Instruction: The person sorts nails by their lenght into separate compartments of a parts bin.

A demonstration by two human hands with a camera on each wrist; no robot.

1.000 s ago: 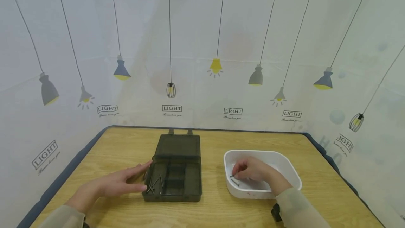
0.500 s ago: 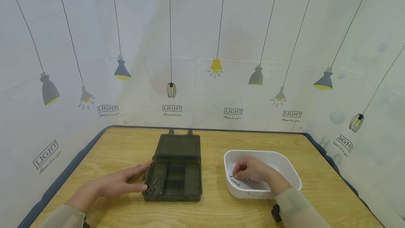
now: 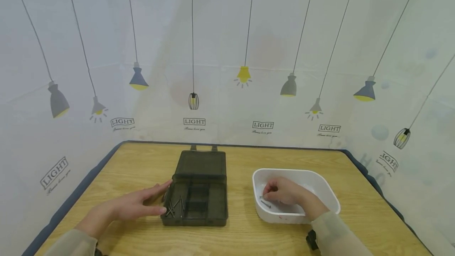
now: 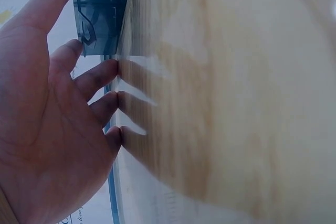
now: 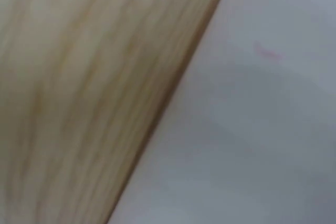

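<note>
A dark translucent box (image 3: 216,200) stands with its lid (image 3: 201,163) laid back; several screws (image 3: 181,207) lie in its left compartment. At its left side is my left hand (image 3: 129,206), thumb and a fingertip touching the wall. In the left wrist view, the fingers of this hand (image 4: 58,108) are spread and slightly bent beside the box (image 4: 102,11). My right hand (image 3: 286,191) reaches into a white tray (image 3: 320,183), thumb and fingers pinching at a screw whose end shows by the fingertips. Another screw (image 3: 266,204) lies below them. The right wrist view shows the tray wall (image 5: 247,129) but no fingers.
The wooden table (image 3: 239,240) has a dark blue edge along its back and sides. Behind it hangs a pale sheet (image 3: 220,31) printed with lamps. The tray stands right of the box, with bare wood between them.
The head view has shifted very slightly. Both hands stay nearly in place, and the screw lying in the tray has turned a little.
</note>
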